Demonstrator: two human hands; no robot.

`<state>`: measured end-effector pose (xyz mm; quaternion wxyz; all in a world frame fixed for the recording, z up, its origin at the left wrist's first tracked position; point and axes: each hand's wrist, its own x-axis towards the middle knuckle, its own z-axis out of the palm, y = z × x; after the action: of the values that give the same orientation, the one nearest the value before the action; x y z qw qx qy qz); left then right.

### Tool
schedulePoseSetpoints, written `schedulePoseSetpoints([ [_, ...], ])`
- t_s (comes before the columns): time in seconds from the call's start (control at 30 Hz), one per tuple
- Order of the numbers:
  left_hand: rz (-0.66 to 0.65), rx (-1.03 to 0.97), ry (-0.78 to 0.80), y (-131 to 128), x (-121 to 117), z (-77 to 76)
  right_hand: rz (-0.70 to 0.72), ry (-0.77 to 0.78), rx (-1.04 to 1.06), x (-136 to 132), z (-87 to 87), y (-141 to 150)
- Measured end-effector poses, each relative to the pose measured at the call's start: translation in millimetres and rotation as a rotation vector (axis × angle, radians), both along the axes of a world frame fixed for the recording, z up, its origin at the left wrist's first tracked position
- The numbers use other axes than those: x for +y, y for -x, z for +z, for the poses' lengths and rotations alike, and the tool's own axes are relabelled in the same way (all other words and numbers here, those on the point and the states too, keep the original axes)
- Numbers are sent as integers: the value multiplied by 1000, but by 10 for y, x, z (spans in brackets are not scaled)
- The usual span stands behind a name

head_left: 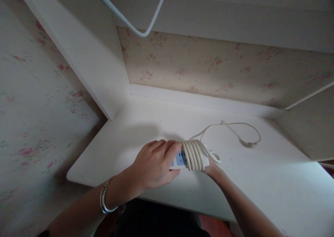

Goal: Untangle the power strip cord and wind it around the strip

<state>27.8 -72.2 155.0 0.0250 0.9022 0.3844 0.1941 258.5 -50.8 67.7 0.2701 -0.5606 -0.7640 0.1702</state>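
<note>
My left hand (155,162) is closed around the left end of a white power strip (175,167) with light-blue socket panels. Its thumb lies along the near edge and the fingers go over the far side. Several turns of thick white cord (194,155) wrap the strip's right part, and a small loop sticks out at the right. My right hand (209,168) is at the right end, mostly behind the strip and coils; its fingers are hidden. From the coils a loose length of cord runs across the desk to a plug (247,144).
Beneath the hands is a white desk (146,113) with a rounded left corner. A white side panel (86,52) rises at the left, and floral wallpaper (198,63) covers the back. A bent white rod or cable (142,33) hangs at the top, nearer the camera.
</note>
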Motion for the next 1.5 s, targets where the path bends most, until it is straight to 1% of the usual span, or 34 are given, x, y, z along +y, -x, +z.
schedulePoseSetpoints([
  [0.03,31,-20,0,5,15,-22,18,8,-3,-34,-16,10],
  [0.1,113,-45,2,9,55,-80,38,84,-36,-106,-20,56],
  [0.17,169,-39,-5,10,110,-149,29,192,-116,-184,19,116],
  [0.23,193,-20,-13,15,173,-220,36,223,-216,-261,97,163],
  [0.3,231,0,-7,19,229,-288,59,147,-307,-326,195,185],
  [0.4,315,36,13,8,272,-386,99,-29,-423,-374,336,192],
  [0.47,349,64,34,-17,267,-455,137,-159,-468,-369,413,209],
  [0.53,356,89,76,-50,240,-532,171,-290,-478,-339,478,251],
  [0.6,333,105,124,-80,194,-612,200,-398,-455,-288,535,311],
  [0.67,275,108,164,-98,133,-675,225,-467,-418,-219,584,374],
  [0.77,160,92,235,-95,22,-700,234,-492,-366,-94,641,441],
  [0.83,97,64,302,-75,-54,-661,234,-460,-332,-8,669,466],
  [0.93,24,18,351,-33,-150,-552,263,-335,-242,101,698,498],
  [1.07,-63,-8,343,18,-227,-416,339,-79,-87,202,704,552],
  [1.13,-94,-22,331,33,-251,-371,351,52,0,247,684,568],
  [1.23,-126,-69,307,44,-277,-312,316,248,170,319,625,564],
  [1.3,-131,-100,306,49,-284,-263,274,346,271,357,575,552],
  [1.37,-118,-122,324,55,-285,-206,229,384,335,381,526,542],
  [1.5,-116,-165,382,74,-281,-113,132,388,388,392,434,541],
])
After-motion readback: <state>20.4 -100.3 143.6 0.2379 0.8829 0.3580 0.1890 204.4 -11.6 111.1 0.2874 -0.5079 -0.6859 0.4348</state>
